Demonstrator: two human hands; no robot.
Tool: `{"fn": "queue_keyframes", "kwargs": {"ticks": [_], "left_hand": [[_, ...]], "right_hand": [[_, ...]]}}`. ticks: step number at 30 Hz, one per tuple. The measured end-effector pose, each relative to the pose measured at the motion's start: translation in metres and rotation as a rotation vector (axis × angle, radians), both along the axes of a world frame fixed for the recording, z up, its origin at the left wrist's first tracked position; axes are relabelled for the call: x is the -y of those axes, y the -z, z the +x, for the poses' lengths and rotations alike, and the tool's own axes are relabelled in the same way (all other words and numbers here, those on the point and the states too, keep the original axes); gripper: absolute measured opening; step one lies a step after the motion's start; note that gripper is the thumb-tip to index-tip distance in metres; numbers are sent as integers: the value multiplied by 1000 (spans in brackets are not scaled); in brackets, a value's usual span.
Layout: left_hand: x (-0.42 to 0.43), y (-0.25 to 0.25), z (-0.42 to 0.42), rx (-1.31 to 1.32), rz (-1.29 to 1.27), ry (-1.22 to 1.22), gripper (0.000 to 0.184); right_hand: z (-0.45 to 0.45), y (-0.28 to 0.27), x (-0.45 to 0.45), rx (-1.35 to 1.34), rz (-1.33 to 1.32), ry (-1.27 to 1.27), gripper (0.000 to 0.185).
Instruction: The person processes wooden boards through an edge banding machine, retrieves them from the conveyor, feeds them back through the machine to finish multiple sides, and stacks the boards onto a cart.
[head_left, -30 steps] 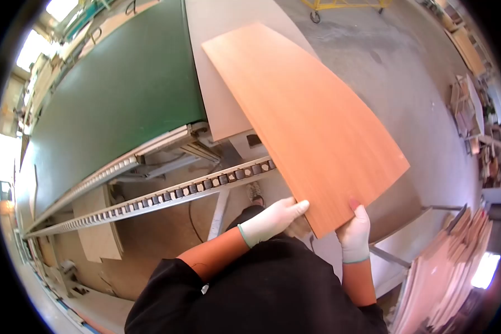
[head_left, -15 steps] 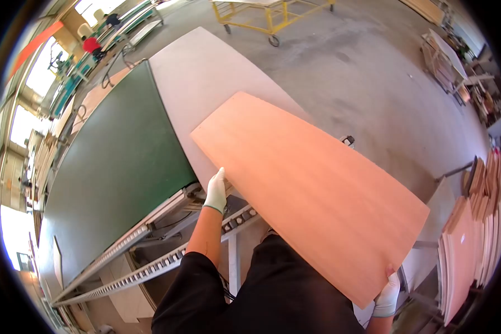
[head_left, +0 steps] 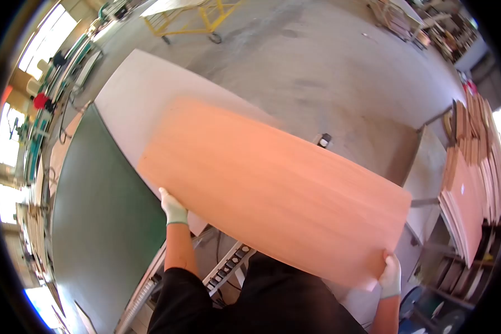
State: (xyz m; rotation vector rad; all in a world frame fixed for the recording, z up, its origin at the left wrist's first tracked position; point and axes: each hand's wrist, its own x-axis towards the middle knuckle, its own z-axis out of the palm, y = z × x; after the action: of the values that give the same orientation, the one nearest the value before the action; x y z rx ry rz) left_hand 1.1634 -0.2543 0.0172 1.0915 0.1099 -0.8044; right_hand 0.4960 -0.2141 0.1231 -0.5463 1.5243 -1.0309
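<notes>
Curving at left, a smooth green surface [head_left: 103, 211] adjoins a pale, flat worktop [head_left: 133, 92]. The white-gloved left hand [head_left: 174, 208] meets the wooden panel's near edge, its grip partly hidden, so I cannot tell if it pinches. The long, fine-grained orange-brown wooden panel [head_left: 278, 192] overlaps the worktop in view. The gloved right hand [head_left: 391, 275] pinches its near right corner, left of stacked thin boards [head_left: 465, 195].

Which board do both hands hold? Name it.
The orange board, between left hand and right hand; other boards are stacked at the right.
</notes>
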Motion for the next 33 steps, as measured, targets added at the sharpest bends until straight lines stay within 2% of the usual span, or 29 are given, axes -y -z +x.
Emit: {"fn": "queue_keyframes", "kwargs": {"ticks": [1, 2, 4, 6, 7, 8, 9, 11, 13, 14, 15, 18, 20, 23, 25, 27, 28, 30, 31, 32, 33], "left_hand": [[0, -12, 0, -5, -33, 30, 61], [-2, -15, 2, 11, -59, 65, 61], [4, -28, 1, 9, -25, 92, 61], [7, -30, 2, -29, -36, 134, 62], [7, -28, 3, -65, -86, 202, 62], [6, -29, -3, -65, -110, 260, 63], [3, -32, -10, -69, -130, 316, 63], [-1, -32, -33, -36, -112, 311, 63], [13, -51, -73, 14, 20, 219, 66], [20, -55, -91, 38, 22, 250, 68], [29, -60, -107, 63, 22, 285, 70], [64, -94, -170, 42, -3, 450, 74], [79, -121, -222, 20, -55, 573, 75], [83, -143, -315, 49, -96, 700, 77], [79, -143, -365, 66, -79, 738, 77], [88, -113, -405, 109, -93, 876, 77], [93, -95, -421, 140, -77, 941, 77], [90, -78, -468, 182, -63, 1067, 76], [82, -75, -492, 121, -63, 1138, 78], [70, -75, -514, 60, -58, 1202, 79], [59, -73, -536, 68, -56, 1250, 79]], "right_hand": [[5, 5, 5, 146, 70, 87, 26], [7, 19, 6, 152, 59, 129, 26], [9, 49, 0, 5, 10, 363, 20], [6, 57, -12, 6, 34, 437, 19], [3, 57, -23, 1, 76, 463, 20], [2, 56, -36, -111, 86, 455, 25], [4, 55, -49, -110, 74, 515, 25], [7, 51, -77, -289, -32, 694, 32], [-2, 46, -113, -387, -56, 799, 38], [-15, 53, -134, -402, -144, 810, 39], [-26, 59, -156, -423, -231, 824, 40], [-44, 83, -221, -412, -315, 1070, 43], [-38, 72, -246, -337, -449, 1268, 47], [-43, 97, -314, -310, -480, 1492, 49], [-45, 101, -356, -326, -459, 1594, 51], [-45, 115, -405, -413, -294, 1594, 48], [-48, 116, -423, -392, -300, 1682, 49], [-47, 115, -465, -518, -38, 1701, 51], [-46, 121, -483, -580, 65, 1718, 54], [-41, 116, -499, -572, 87, 1770, 54], [-38, 111, -514, -561, 253, 1757, 55]]}}
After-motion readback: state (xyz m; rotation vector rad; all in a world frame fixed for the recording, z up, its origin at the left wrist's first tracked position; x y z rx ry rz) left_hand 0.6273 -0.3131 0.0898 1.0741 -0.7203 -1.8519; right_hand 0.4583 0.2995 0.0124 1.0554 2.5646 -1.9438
